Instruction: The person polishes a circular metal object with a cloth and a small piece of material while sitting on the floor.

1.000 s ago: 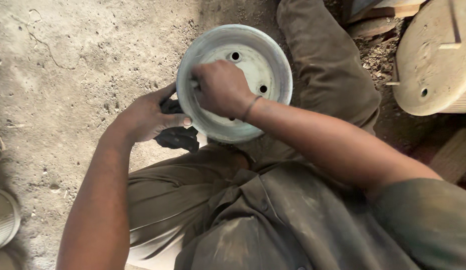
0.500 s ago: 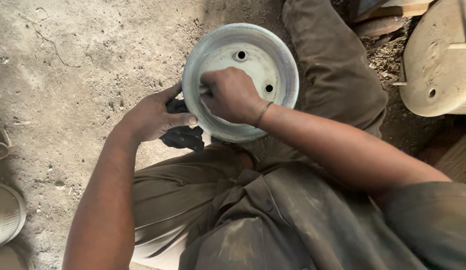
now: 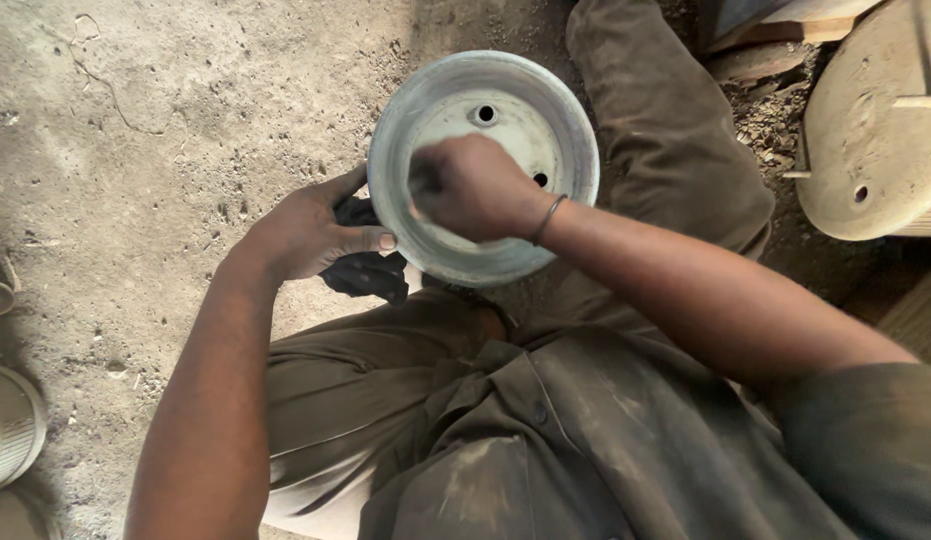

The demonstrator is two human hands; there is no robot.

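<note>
The person is sitting on the dirt floor (image 3: 165,130) with legs in dusty brown trousers (image 3: 675,150) stretched out. A round grey metal dish (image 3: 485,165) with a raised rim is resting by the lap, near the top middle of the view. It is standing a little tilted toward the person, and two small holes are showing in its flat middle.

The dish is sitting a bit further right and lower in the view than a moment ago, and more of its top hole is showing.

The left hand (image 3: 305,235) is holding the left side of the rim. Its fingers are wrapping round the outside and the thumb is pressing on the rim's edge. Just under this hand a dark cloth (image 3: 365,270) is lying, touching the dish.

The right hand (image 3: 475,185) is inside the dish. It has slid from the left part of the dish toward the middle. It is blurry, so it is moving fast. Its fingers are curling shut into a fist, but I cannot tell if they are pinching anything. A thin metal bangle (image 3: 548,220) is sitting on the wrist.

This looks like rubbing the inside of the dish, and the rubbing is going on.

A big round tan lid (image 3: 875,130) is lying at the right edge, well apart.
</note>
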